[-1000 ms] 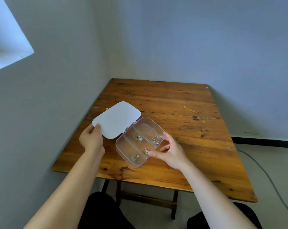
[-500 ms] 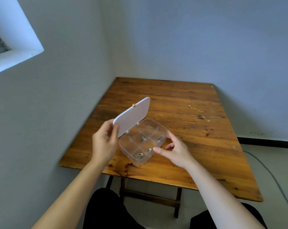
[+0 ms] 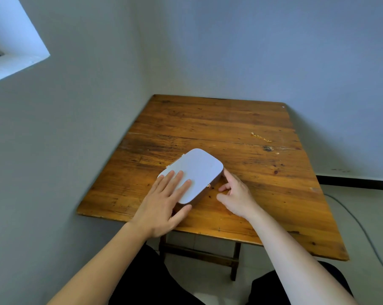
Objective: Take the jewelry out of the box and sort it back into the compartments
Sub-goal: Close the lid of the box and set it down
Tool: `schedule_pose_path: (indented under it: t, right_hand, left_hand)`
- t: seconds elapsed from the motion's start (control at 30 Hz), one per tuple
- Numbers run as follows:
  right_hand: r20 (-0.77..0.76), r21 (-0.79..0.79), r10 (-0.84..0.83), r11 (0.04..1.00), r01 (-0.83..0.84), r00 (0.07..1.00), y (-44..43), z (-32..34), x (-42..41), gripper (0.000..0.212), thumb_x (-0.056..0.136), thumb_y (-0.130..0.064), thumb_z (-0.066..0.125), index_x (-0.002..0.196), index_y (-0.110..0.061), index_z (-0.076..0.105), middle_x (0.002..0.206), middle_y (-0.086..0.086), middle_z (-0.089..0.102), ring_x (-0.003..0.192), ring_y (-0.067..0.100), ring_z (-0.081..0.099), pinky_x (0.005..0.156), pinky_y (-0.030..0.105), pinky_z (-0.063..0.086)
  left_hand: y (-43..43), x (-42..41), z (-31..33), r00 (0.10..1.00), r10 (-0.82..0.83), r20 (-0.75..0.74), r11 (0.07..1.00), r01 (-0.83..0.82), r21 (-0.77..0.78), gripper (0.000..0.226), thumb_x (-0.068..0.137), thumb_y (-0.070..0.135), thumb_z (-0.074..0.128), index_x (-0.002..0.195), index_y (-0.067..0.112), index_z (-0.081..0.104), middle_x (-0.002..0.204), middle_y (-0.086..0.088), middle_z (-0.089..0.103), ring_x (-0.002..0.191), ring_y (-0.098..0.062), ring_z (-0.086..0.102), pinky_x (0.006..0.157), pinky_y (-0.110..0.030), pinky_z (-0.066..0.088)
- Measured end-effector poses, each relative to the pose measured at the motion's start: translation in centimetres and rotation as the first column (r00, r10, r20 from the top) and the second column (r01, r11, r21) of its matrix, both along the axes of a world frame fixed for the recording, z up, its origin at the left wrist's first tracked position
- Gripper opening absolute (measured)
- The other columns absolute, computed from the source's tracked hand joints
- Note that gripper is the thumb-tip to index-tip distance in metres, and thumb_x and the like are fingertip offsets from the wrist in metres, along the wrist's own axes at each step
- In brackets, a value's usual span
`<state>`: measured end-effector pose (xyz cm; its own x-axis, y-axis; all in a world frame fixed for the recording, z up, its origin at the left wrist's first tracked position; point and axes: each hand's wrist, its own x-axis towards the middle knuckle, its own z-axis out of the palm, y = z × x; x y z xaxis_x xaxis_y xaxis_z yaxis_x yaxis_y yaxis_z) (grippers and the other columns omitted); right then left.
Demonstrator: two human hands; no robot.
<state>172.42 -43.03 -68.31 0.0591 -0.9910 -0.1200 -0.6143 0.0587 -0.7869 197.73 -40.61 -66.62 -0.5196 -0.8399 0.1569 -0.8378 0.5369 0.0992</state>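
The jewelry box [image 3: 199, 170] lies on the wooden table [image 3: 219, 122] with its white lid down, so the compartments and the pieces inside are hidden. A small gold clasp [image 3: 209, 185] shows on its front edge. My left hand [image 3: 164, 201] rests flat on the lid's near corner, fingers spread, thumb at the box's front side. My right hand [image 3: 235, 193] touches the box's right side with its fingers, thumb apart. A gold chain [image 3: 261, 137] lies loose on the table, far right of the box.
The table stands in a room corner, walls close on the left and behind. A window recess [image 3: 12, 47] is at the upper left. A cable [image 3: 362, 227] runs over the floor at the right. My dark-clothed knees are below the table's front edge.
The lid stood flat open, then half raised; now my left hand has pressed it down shut over the compartments. My right hand stayed at the box's right side.
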Motion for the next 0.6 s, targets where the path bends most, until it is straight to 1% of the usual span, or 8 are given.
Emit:
schedule_pose_path:
  t: [0.07, 0.17, 0.2, 0.23, 0.3, 0.37, 0.43, 0.6]
  right_hand:
    - [-0.013, -0.013, -0.009, 1.0, 0.009, 1.0, -0.1, -0.2, 0.1, 0.091, 0.086, -0.015, 0.067, 0.16, -0.03, 0.014, 0.149, -0.006, 0.041, 0.097, 0.0, 0.058, 0.078, 0.022, 0.051]
    - [-0.076, -0.012, -0.022, 1.0, 0.021, 0.997, 0.1, -0.6, 0.4, 0.084, 0.092, -0.027, 0.063, 0.16, -0.026, 0.013, 0.129, -0.009, 0.053, 0.1, 0.003, 0.056, 0.087, 0.027, 0.048]
    - [-0.108, -0.024, -0.009, 1.0, 0.007, 0.994, 0.2, -0.7, 0.5, 0.08, 0.094, -0.031, 0.061, 0.16, -0.024, 0.016, 0.131, -0.009, 0.052, 0.103, 0.003, 0.054, 0.089, 0.026, 0.045]
    - [-0.14, -0.048, 0.012, 0.999, -0.019, 0.99, 0.4, -0.9, 0.6, 0.074, 0.096, -0.033, 0.058, 0.159, -0.023, 0.021, 0.142, -0.007, 0.046, 0.107, 0.003, 0.053, 0.092, 0.025, 0.043]
    - [-0.202, -0.098, 0.05, 0.993, -0.07, 0.978, 0.6, -1.2, 0.8, 0.06, 0.099, -0.036, 0.054, 0.155, -0.023, 0.035, 0.16, -0.005, 0.028, 0.126, 0.011, 0.049, 0.105, 0.032, 0.043]
    - [-0.249, -0.135, 0.058, 0.986, -0.094, 0.967, 0.8, -1.5, 1.0, 0.052, 0.101, -0.038, 0.05, 0.152, -0.026, 0.041, 0.164, -0.003, 0.023, 0.142, 0.018, 0.036, 0.116, 0.037, 0.035]
    - [-0.267, -0.153, 0.058, 0.983, -0.102, 0.962, 0.9, -1.6, 1.0, 0.051, 0.102, -0.038, 0.049, 0.151, -0.026, 0.042, 0.164, -0.003, 0.024, 0.145, 0.019, 0.031, 0.115, 0.035, 0.03]
    - [-0.275, -0.152, 0.064, 0.982, -0.109, 0.959, 0.7, -1.7, 0.9, 0.051, 0.102, -0.039, 0.048, 0.151, -0.026, 0.043, 0.163, -0.002, 0.025, 0.144, 0.02, 0.033, 0.114, 0.035, 0.03]
  left_hand:
    - [-0.3, -0.5, -0.3, 0.997, 0.044, 0.06, 0.999, -0.042, -0.032, 0.067, 0.096, 0.067, 0.015, 0.156, 0.038, 0.002, 0.166, 0.003, 0.001, 0.151, -0.017, -0.012, 0.123, -0.04, -0.005]
    - [-0.7, -1.0, -0.8, 0.987, 0.129, 0.092, 0.99, -0.123, -0.065, 0.067, 0.097, 0.063, 0.012, 0.157, 0.033, 0.007, 0.166, -0.004, 0.007, 0.152, -0.024, -0.004, 0.123, -0.044, 0.0]
    - [-1.0, -1.1, -0.9, 0.982, 0.164, 0.088, 0.985, -0.159, -0.067, 0.067, 0.098, 0.062, 0.014, 0.157, 0.031, 0.009, 0.166, -0.006, 0.008, 0.152, -0.026, -0.002, 0.123, -0.045, 0.002]
    - [-1.3, -1.1, -1.0, 0.977, 0.198, 0.079, 0.979, -0.193, -0.067, 0.068, 0.098, 0.06, 0.015, 0.157, 0.029, 0.011, 0.165, -0.008, 0.01, 0.152, -0.028, 0.001, 0.123, -0.047, 0.003]
    - [-2.1, -1.2, -1.0, 0.965, 0.252, 0.076, 0.966, -0.247, -0.07, 0.068, 0.098, 0.059, 0.018, 0.157, 0.026, 0.013, 0.165, -0.011, 0.012, 0.152, -0.031, 0.005, 0.123, -0.049, 0.006]
    - [-3.1, -0.7, -1.0, 0.95, 0.298, 0.094, 0.953, -0.292, -0.077, 0.069, 0.098, 0.058, 0.018, 0.157, 0.024, 0.012, 0.165, -0.012, 0.013, 0.151, -0.033, 0.006, 0.122, -0.05, 0.008]
    - [-4.3, 0.4, -0.8, 0.925, 0.364, 0.107, 0.931, -0.357, -0.076, 0.069, 0.098, 0.058, 0.019, 0.157, 0.023, 0.012, 0.164, -0.014, 0.013, 0.151, -0.035, 0.007, 0.122, -0.052, 0.008]
    - [-7.1, 4.1, 0.2, 0.819, 0.552, 0.159, 0.833, -0.551, -0.057, 0.068, 0.099, 0.054, 0.025, 0.156, 0.018, 0.016, 0.162, -0.02, 0.016, 0.147, -0.042, 0.013, 0.119, -0.056, 0.013]
